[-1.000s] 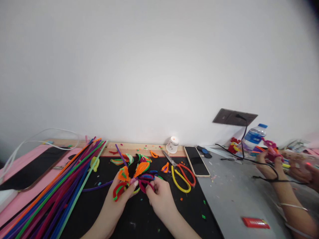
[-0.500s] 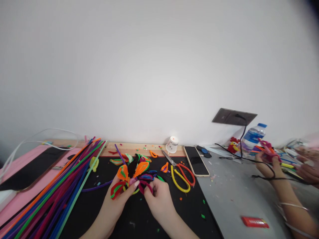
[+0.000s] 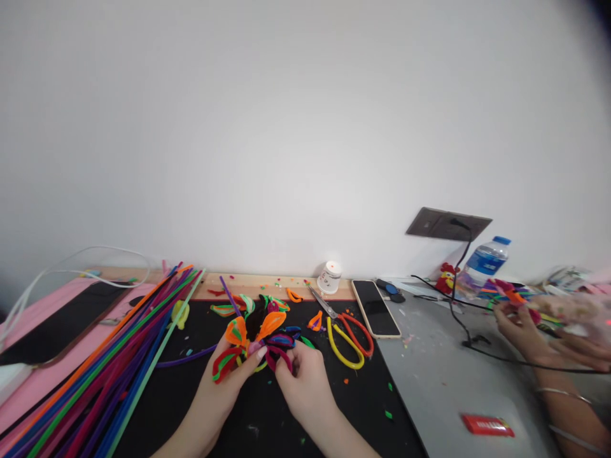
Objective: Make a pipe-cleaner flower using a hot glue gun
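Observation:
My left hand [image 3: 228, 369] is closed around the middle of a pipe-cleaner flower [image 3: 271, 324], its thumb pressing on the pink centre. The flower has looped petals in orange, red with green, blue and magenta. At its right side, my right hand [image 3: 305, 375] pinches the magenta petal [image 3: 278, 364] between thumb and curled fingers. Striped green petals [image 3: 233, 309] lie just behind, and a purple pipe cleaner [image 3: 230, 294] sticks up there. To the right of my hands are a small orange petal [image 3: 316, 321] and scissors [image 3: 344, 331] with yellow and red handles.
A bundle of coloured pipe cleaners [image 3: 109, 356] slants along the left. A phone [image 3: 377, 309] and an upturned paper cup [image 3: 329, 277] are at the back. On the right, a co-worker's hands [image 3: 525, 331] hold a pink and orange piece near a bottle [image 3: 484, 264], a black cable [image 3: 458, 318] and a red lighter [image 3: 487, 425].
My hands and the flower have barely moved. On the right, the co-worker's hands and piece have shifted, and the black cable hangs differently.

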`<state>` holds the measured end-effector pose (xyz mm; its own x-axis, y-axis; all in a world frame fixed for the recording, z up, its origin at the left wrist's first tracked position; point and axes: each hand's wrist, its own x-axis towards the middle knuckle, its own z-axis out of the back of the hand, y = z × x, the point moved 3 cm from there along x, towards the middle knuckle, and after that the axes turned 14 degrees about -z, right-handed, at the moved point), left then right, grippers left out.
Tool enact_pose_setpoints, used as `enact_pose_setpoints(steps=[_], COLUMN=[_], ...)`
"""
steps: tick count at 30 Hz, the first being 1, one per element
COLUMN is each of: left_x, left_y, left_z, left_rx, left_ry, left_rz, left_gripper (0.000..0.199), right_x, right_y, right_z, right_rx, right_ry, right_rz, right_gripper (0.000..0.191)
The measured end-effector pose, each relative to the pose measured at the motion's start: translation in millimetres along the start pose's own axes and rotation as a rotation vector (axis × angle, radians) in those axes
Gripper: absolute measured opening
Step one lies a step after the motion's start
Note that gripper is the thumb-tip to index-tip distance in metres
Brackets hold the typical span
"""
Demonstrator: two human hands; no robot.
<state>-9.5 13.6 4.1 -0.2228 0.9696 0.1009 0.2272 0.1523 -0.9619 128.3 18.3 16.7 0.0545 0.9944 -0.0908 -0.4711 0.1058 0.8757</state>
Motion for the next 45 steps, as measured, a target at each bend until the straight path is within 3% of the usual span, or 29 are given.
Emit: enact_pose_setpoints(steps=[5, 14, 18, 21, 26, 29, 33, 38, 42, 45], left_x=[-3.4, -10.2, -7.1, -7.3, -9.5, -9.6, -7.2, -4.1, -2.8, -1.9], left_y=[-10.4, 5.4, 10.8, 3.4, -9.3, -7.7, -3.8, -0.2, 2.2, 3.0], left_z=[-10.4, -8.6, -2.9, -2.5, -5.3, -5.3, -1.4, 2.9, 6.6, 8.0], left_rx=[-0.091, -0.359, -0.511, -0.634, -0.683, -0.636, -0.517, -0.452, -0.352, -0.267], left_ry=[0.043, 0.119, 0.215, 0.288, 0.324, 0.242, 0.026, -0.070, -0.127, -0.157], left_rz=[0.082, 0.247, 0.335, 0.427, 0.449, 0.460, 0.461, 0.427, 0.363, 0.334], left_gripper=[0.033, 0.061, 0.048, 0.035, 0.033, 0.023, 0.006, 0.019, 0.038, 0.035], right_x=[9.1, 24.3, 28.7, 30.4, 29.1, 28.0, 27.1, 27.2, 30.6, 29.9], right_y=[-6.5, -14.1, -18.3, -19.4, -14.8, -13.1, -11.5, -10.8, -17.4, -18.1], right_z=[12.6, 27.6, 28.3, 27.5, 25.8, 24.5, 25.1, 37.2, 54.9, 75.4], right_rx=[-0.006, 0.145, 0.227, 0.292, 0.378, 0.384, 0.374, 0.264, 0.186, 0.144], right_ry=[-0.082, -0.133, -0.137, -0.099, -0.022, 0.007, 0.027, -0.071, -0.125, -0.173], right_rz=[0.009, -0.014, -0.007, -0.015, -0.025, -0.034, -0.026, 0.037, -0.023, -0.009], right_gripper=[0.021, 0.019, 0.019, 0.018, 0.012, 0.009, 0.010, 0.015, 0.021, 0.020])
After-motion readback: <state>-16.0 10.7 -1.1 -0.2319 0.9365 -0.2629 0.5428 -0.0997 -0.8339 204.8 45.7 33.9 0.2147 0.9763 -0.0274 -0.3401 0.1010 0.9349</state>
